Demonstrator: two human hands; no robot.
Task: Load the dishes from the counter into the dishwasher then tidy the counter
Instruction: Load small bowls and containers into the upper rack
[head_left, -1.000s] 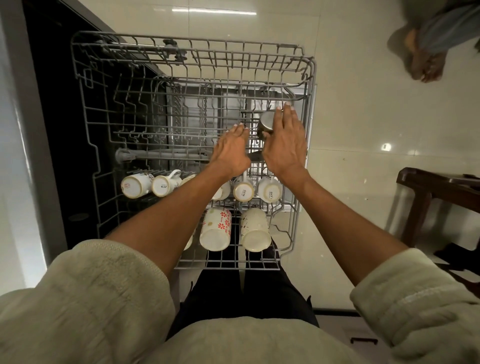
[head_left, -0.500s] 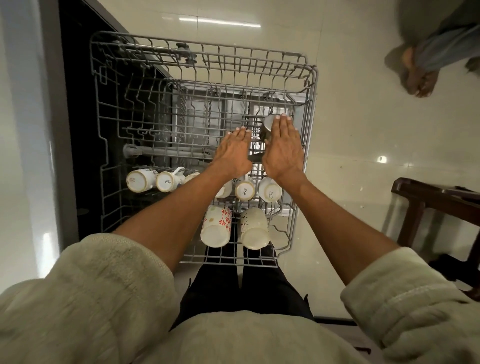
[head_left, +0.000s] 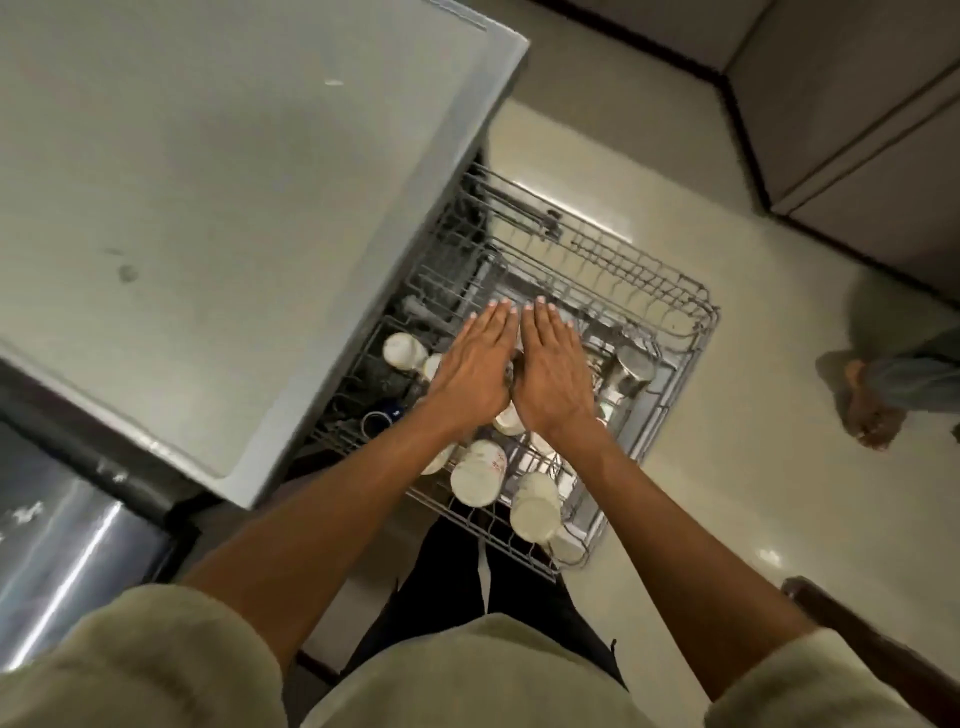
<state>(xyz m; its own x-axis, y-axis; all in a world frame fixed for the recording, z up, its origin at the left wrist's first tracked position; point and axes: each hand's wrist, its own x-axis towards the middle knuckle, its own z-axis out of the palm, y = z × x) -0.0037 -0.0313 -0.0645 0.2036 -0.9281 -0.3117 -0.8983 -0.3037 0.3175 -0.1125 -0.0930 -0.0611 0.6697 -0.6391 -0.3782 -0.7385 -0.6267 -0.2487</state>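
Both hands flat over the middle of the pulled-out dishwasher rack, side by side, fingers straight: left hand released, grasping nothing; right hand likewise. Steel cup lying near the rack's right edge, apart from the right hand. White mugs on their sides along the near edge. Counter to the left.

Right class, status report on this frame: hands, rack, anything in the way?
Left hand and right hand open, flat, side by side above rack. Steel cup and mugs loaded. Nothing blocking.
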